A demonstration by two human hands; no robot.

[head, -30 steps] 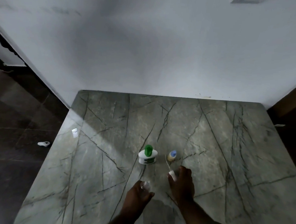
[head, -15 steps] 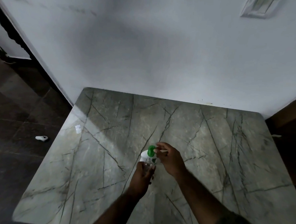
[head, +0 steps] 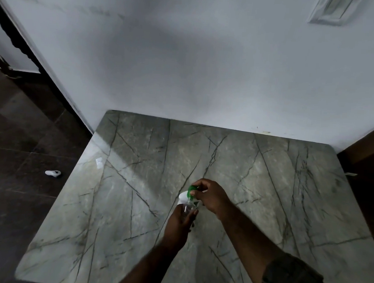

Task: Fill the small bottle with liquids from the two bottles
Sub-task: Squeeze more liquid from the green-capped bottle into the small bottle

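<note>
At nine o'clock of the view a small white object (head: 52, 173) lies on the dark tiled floor (head: 14, 196), well apart from the counter (head: 266, 190). The counter is a grey-green veined slab whose twelve o'clock edge meets the white wall (head: 186, 64).

Near the counter's middle, the left hand (head: 180, 222) extends from six o'clock. Its fingers (head: 177, 210) are wrapped round the small clear bottle (head: 188, 206), which is roughly upright. I cannot tell whether its base rests on the counter.

At twelve o'clock of that bottle, just beside it, is the white bottle (head: 182, 195) with its green cap (head: 192, 188). Whether the two bottles touch cannot be told.

At three o'clock of the cap is the right hand (head: 212, 197), its arm running in from five o'clock. Its fingers (head: 197, 183) are curled over the green cap and pinch it. A dark sleeve (head: 291, 276) covers that arm at five o'clock of the view.
</note>
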